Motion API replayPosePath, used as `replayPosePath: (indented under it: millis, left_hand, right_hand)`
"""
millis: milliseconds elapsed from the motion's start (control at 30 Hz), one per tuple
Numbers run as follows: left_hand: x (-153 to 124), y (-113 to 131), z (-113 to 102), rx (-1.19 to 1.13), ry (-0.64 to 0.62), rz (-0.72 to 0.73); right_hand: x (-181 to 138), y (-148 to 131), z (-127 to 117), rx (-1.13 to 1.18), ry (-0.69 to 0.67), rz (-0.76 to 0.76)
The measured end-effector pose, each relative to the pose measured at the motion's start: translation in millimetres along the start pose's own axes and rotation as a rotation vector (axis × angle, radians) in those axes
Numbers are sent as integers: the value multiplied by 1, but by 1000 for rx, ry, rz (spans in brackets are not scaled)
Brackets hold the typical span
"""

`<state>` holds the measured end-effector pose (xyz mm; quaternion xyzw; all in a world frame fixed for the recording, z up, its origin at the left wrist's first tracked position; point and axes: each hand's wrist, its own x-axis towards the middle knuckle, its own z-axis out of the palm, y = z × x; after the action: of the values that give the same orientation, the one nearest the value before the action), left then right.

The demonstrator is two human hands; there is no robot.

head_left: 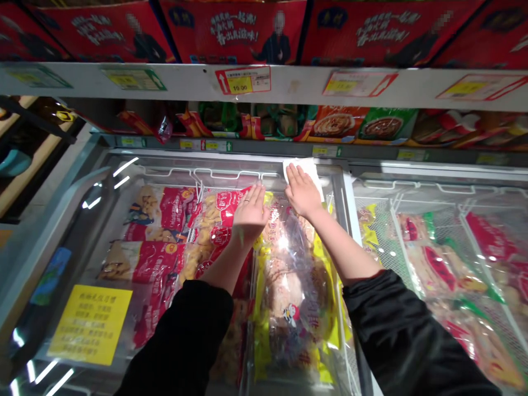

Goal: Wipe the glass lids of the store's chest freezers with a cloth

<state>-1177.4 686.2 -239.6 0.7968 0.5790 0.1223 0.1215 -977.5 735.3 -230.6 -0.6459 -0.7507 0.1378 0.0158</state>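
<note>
My right hand holds a white cloth against the far edge of the freezer's glass lid, its fingers stretched over the cloth. To the left, my left hand lies flat on the same glass with its fingers extended and nothing in it. Beneath the glass, under my left hand, are red and clear bags of frozen food. Large clear packs with yellow edges lie below and between both forearms. The cloth's part under my palm is hidden.
A white shelf edge with price tags runs above the freezer, with red boxes on it. Packaged goods stand beneath that shelf. A yellow notice is at the lower left. Another freezer section adjoins on the right.
</note>
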Motion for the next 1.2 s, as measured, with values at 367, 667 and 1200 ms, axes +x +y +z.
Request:
replayPosePath:
  millis: [367, 667, 1200]
  left_hand:
    - [-1, -2, 4, -30, 41, 6]
    - [-1, -6, 6, -60, 68, 36]
    - [-2, -4, 6, -66, 63, 1]
  right_hand:
    - [2, 25, 6, 33, 76, 154]
    - [-2, 7, 1, 39, 21, -32]
    - [-1, 43, 0, 28, 62, 150]
